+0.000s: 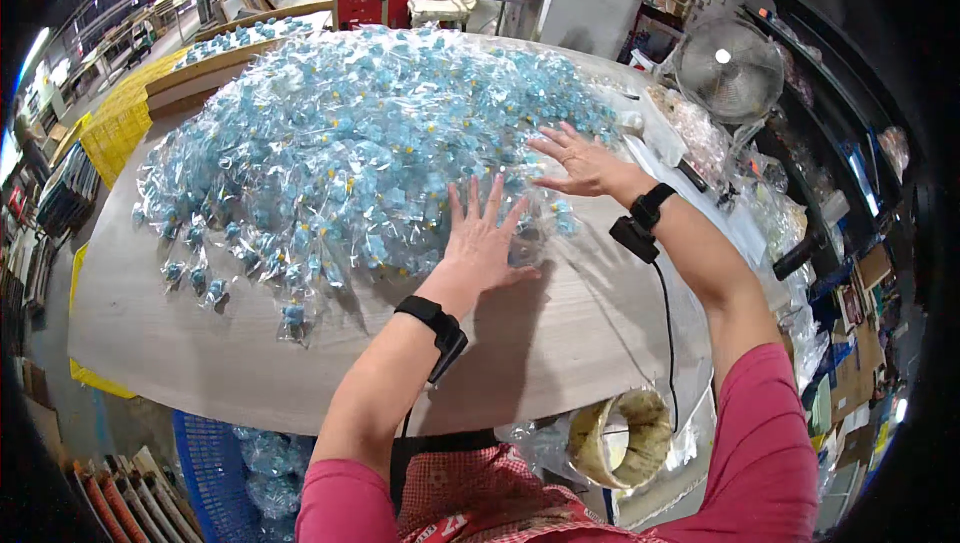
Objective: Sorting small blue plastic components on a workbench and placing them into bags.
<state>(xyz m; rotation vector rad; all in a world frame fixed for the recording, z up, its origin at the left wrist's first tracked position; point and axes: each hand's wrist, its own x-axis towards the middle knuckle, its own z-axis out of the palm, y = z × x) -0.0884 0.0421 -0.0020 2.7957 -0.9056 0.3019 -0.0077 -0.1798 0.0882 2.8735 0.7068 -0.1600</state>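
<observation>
A wide heap of small clear plastic bags [330, 143], each with a light blue piece and some with a bit of yellow, covers much of the wooden table [200, 343]. My left hand [483, 243] lies with fingers spread at the heap's near right edge, its fingertips against the bags. Farther right, my right hand [582, 165] reaches toward the heap's right side, fingers apart and pointing left. Neither hand grips a bag. A black strap with a small device is on each wrist.
A blue basket [215, 473] with bagged blue pieces stands below the table's near edge. A roll of tape [620, 438] sits at the near right. A fan [728, 71] stands at the far right, by loose clear plastic [690, 123]. A cable hangs from my right wrist.
</observation>
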